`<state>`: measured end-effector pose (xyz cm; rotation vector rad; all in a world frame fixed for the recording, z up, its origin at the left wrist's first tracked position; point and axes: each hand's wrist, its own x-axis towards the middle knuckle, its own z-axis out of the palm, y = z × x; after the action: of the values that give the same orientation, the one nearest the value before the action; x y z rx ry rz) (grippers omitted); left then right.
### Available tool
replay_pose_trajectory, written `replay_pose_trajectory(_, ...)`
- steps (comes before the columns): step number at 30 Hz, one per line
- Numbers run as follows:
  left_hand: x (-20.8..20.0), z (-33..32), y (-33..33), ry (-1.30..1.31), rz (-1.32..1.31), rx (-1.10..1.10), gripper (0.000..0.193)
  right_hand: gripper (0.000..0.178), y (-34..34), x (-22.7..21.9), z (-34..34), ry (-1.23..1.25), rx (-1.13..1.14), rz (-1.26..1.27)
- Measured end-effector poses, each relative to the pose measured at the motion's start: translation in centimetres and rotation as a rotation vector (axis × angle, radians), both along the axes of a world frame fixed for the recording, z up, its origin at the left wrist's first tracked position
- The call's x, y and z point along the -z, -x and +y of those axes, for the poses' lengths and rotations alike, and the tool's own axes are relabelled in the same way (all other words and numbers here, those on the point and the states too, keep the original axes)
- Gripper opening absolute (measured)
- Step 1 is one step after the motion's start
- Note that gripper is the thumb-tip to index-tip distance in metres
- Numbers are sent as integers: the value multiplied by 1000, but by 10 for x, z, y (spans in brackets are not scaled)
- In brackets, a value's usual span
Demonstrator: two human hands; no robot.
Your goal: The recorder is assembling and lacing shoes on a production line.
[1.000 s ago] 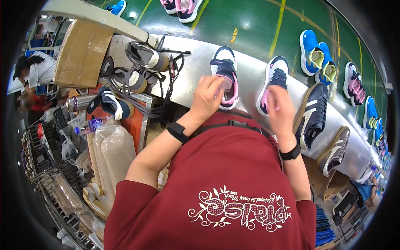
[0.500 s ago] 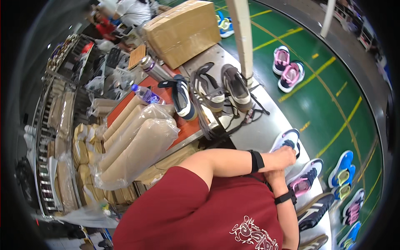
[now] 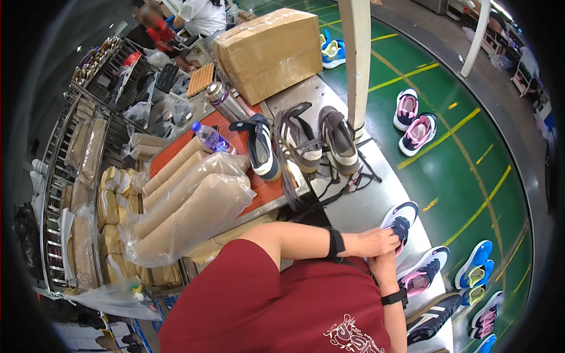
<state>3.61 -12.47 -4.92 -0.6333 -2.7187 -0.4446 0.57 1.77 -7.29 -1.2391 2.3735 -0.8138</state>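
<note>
At the metal bench's right edge is a white-and-navy shoe [image 3: 405, 213], its toe pointing away from me. My left hand [image 3: 378, 242] is closed at the shoe's near end, fingers on its dark upper. Just below it, my right hand [image 3: 385, 263] reaches toward the same shoe; the left hand and the shoe hide most of its fingers, so its grip cannot be made out. Nearest to the right wrist stands a navy, white and pink shoe [image 3: 425, 269]. Closer to me is a dark shoe with white stripes [image 3: 436, 317].
Grey laced shoes [image 3: 338, 138] and a navy shoe [image 3: 262, 147] stand farther up the bench. A cardboard box [image 3: 271, 56], flask [image 3: 226, 103] and water bottle [image 3: 212, 138] are behind. Plastic-wrapped insole stacks [image 3: 194, 209] lie left. More shoes [image 3: 416, 132] travel on the green surface.
The view has shifted, so the bench items appear lower. My hands and the white-and-navy shoe sit slightly farther left in the picture, with more of the shoe's dark upper showing.
</note>
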Motion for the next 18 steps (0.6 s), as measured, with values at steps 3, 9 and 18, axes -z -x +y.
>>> replay_pose_trajectory(3,-1,6,0,-59,64,27,28,40,-7,-9,6,37,24,78)
replay_pose_trajectory(9,-26,-5,12,-226,-101,70,14,35,7,-33,-9,179,1,21)
replay_pose_trajectory(18,-60,-24,25,-688,-611,-522,47,33,-4,-43,26,-100,82,-75)
